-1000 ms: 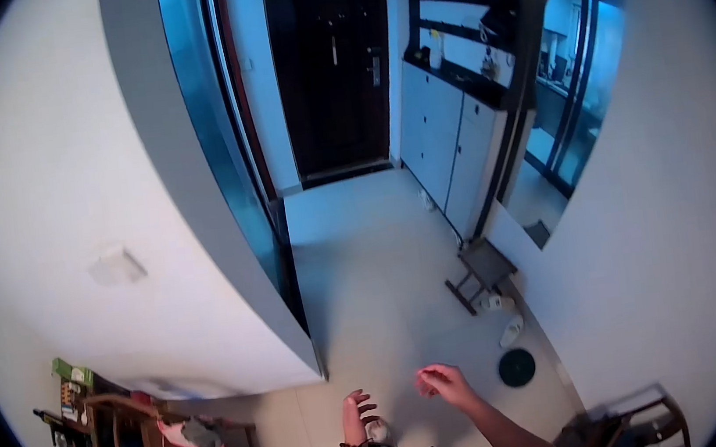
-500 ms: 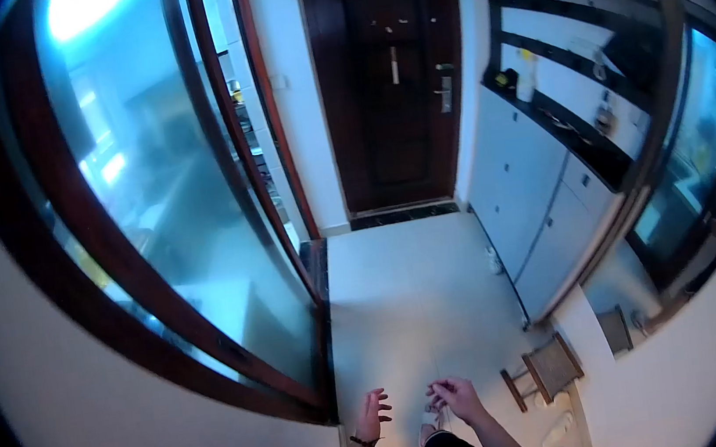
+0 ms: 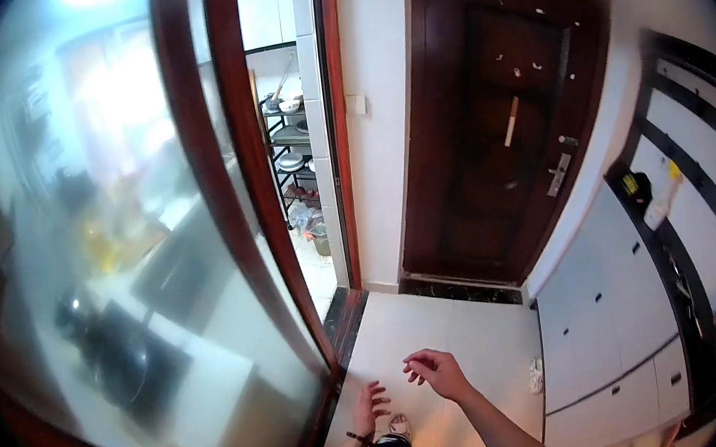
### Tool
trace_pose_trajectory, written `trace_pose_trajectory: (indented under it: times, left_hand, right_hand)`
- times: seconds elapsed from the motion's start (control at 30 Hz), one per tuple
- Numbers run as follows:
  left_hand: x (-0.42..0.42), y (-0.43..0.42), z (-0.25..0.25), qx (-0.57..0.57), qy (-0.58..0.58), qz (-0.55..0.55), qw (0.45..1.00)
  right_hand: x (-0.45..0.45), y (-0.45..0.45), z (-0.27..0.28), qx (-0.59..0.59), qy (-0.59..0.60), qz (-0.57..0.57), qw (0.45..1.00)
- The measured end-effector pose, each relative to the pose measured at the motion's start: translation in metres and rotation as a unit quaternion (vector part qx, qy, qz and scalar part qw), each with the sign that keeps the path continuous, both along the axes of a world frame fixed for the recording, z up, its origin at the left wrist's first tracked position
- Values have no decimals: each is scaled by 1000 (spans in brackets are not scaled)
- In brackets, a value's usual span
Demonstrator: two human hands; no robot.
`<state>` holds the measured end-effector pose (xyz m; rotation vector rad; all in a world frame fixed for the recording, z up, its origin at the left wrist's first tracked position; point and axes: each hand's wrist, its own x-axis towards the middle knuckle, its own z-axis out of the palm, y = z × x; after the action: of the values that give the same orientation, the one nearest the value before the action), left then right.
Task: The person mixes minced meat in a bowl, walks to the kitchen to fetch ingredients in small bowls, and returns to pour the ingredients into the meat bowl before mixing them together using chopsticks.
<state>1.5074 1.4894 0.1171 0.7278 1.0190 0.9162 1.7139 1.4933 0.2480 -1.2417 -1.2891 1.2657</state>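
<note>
My left hand (image 3: 368,410) is low in the head view, its fingers spread and loosely bent. A dark bracelet (image 3: 360,438) circles that wrist. To its right and slightly higher, my right hand (image 3: 440,373) hovers over the pale floor (image 3: 485,333), fingers curled a little but apart. Nothing shows in either hand, and neither touches anything. The left hand is nearest to the red-brown frame of a frosted glass sliding door (image 3: 203,179). Below the hands one foot in a light sandal (image 3: 400,426) shows.
A narrow gap beside the glass door shows a kitchen with a black rack (image 3: 288,134) of bowls and pans. Ahead is a dark brown door (image 3: 490,138) with a metal handle (image 3: 558,170). White cabinets (image 3: 607,319) line the right, and shoes (image 3: 535,376) sit at their foot.
The view has swung left and moved forward, nearer the kitchen opening. The stool on the right has left the view. My right hand has risen, and its fingers have loosened.
</note>
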Motion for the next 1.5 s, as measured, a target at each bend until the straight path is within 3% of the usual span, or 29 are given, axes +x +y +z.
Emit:
trace_pose_trajectory:
  times: [0.2,0.33,0.47,0.57,0.67,0.8,0.9,1.0,1.07,1.13,1.2,1.33,1.5]
  left_hand:
    - [82,209,43,74,-32,31,996]
    - [102,349,7,126,-33,70,989]
    - [108,446,-18,110,-55,224,967]
    - [100,501,-23,87,-82,307,944]
    - [85,556,-22,116,-44,366,922]
    - [33,647,-62,67,-78,445,890]
    - [-13,762,-93,46,-61,471,879]
    - [-59,844,-98,-24,-68,470,880]
    - [-84,891,-82,39,-10,461,887]
    - [-120,928,-55,59,-53,440,894]
    - [-157,959,-38,81,-32,450,889]
    - [-247,1018,-57,76,-16,480,874]
    - [-375,1090,-85,37,17,532,846]
  right_hand:
    - [92,183,2,-32,24,18,999]
    - [127,350,-44,-36,-31,62,997]
    - [109,503,-45,-19,-77,197,977]
    - [75,599,-47,-18,-41,294,955]
    - [34,683,-52,-31,-50,355,933]
    - [-43,780,-80,-2,-52,410,911]
    - [-100,863,-84,26,-49,408,911]
    - [-162,932,-76,-4,-40,422,906]
    - [-198,978,-96,-31,-4,413,910]
    - [-238,1022,-83,-65,-3,407,911]
    - [-284,1077,-103,-90,-6,407,909]
    - [-372,1166,-119,-149,-18,370,917]
    - [-494,1268,-145,-163,26,403,900]
